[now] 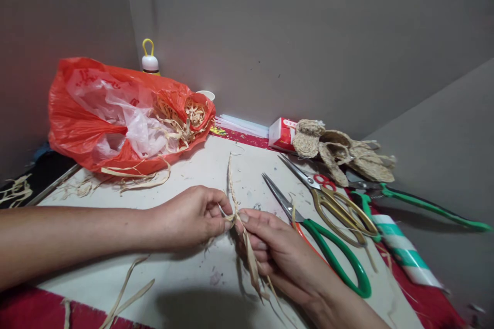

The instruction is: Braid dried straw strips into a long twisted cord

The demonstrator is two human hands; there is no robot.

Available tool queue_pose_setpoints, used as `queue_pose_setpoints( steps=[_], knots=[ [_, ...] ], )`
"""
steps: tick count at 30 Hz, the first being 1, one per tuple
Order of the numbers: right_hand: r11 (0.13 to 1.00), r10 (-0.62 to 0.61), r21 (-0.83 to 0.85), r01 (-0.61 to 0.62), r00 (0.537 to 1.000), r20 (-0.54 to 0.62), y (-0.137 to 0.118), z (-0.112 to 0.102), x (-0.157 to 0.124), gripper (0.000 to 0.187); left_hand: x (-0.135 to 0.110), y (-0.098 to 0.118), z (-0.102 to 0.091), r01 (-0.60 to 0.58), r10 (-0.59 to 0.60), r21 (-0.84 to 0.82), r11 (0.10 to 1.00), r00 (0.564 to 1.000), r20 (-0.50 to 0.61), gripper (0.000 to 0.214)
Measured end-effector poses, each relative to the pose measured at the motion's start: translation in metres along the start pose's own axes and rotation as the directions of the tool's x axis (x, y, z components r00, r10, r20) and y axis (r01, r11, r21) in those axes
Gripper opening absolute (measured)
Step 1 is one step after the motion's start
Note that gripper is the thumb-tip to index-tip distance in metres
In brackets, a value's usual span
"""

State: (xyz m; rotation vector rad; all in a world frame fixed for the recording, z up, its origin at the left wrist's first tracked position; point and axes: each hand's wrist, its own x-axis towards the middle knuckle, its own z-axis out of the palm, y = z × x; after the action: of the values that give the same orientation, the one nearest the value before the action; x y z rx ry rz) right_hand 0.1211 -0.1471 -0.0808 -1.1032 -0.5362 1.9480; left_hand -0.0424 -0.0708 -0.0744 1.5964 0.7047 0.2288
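Observation:
Between my two hands runs a thin braid [230,177] of pale, dry plant strips that look like corn husk or straw. Its finished-looking narrow end points away from me, while loose strips [251,262] hang toward me below the fingers. My left hand [204,213] pinches the braid from the left with thumb and forefinger. From the right, my right hand [266,239] grips the strips at the same spot, its fingers curled under them. Green-handled scissors [328,247] lie just beyond my right hand.
A red plastic bag [85,128] with dry strips stands back left, before a bottle [150,63]. Gold-handled scissors [335,211], woven straw pieces [343,151], a red-and-white box [281,133], green-handled pliers [432,203] and a green-and-white roll [407,252] lie right. Loose strips [127,293] lie front left.

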Motion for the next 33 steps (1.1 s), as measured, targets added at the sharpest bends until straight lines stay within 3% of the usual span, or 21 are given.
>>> queue_pose_setpoints(
  steps=[5,9,11,16,21,25,27,31,33],
  knots=[
    [1.000,0.003,-0.018,-0.004,1.000,-0.018,0.001,-0.002,0.001,0.033,0.005,0.001,0.001,0.073,-0.067,-0.175,0.982,0.997,0.044,0.018],
    [1.000,-0.001,-0.030,0.001,1.000,-0.011,0.003,-0.003,0.001,0.031,0.006,0.005,0.002,0.220,-0.184,-0.435,0.873,0.975,0.124,0.024],
    [0.999,-0.001,-0.034,0.001,1.000,-0.009,0.004,-0.003,0.002,0.031,0.007,0.007,0.003,0.282,-0.233,-0.485,0.828,0.959,0.160,0.025],
    [0.999,0.026,-0.041,-0.026,1.000,-0.017,0.002,-0.004,0.002,0.030,0.007,0.009,0.001,0.364,-0.336,-0.414,0.834,0.931,0.141,0.021],
    [0.998,0.044,-0.035,-0.044,0.999,-0.010,0.002,-0.004,0.002,0.031,0.007,0.007,-0.002,0.189,-0.182,-0.141,0.972,0.982,0.055,0.008],
    [0.998,0.049,-0.025,-0.050,0.998,-0.027,0.001,-0.003,0.002,0.031,0.007,0.004,-0.002,0.142,-0.143,0.026,0.990,0.989,0.045,0.006],
    [0.998,0.047,-0.033,-0.048,0.998,-0.031,0.001,-0.002,0.002,0.030,0.007,0.003,-0.001,0.198,-0.197,-0.027,0.980,0.979,0.050,0.006],
    [0.996,0.053,-0.077,-0.055,0.998,-0.023,0.001,-0.003,0.002,0.031,0.009,0.004,0.003,0.355,-0.317,-0.264,0.897,0.932,0.177,0.006],
    [0.996,0.059,-0.058,-0.060,0.998,-0.029,0.001,-0.004,0.003,0.031,0.009,0.005,0.005,0.364,-0.330,-0.304,0.880,0.930,0.160,0.007]
  ],
)
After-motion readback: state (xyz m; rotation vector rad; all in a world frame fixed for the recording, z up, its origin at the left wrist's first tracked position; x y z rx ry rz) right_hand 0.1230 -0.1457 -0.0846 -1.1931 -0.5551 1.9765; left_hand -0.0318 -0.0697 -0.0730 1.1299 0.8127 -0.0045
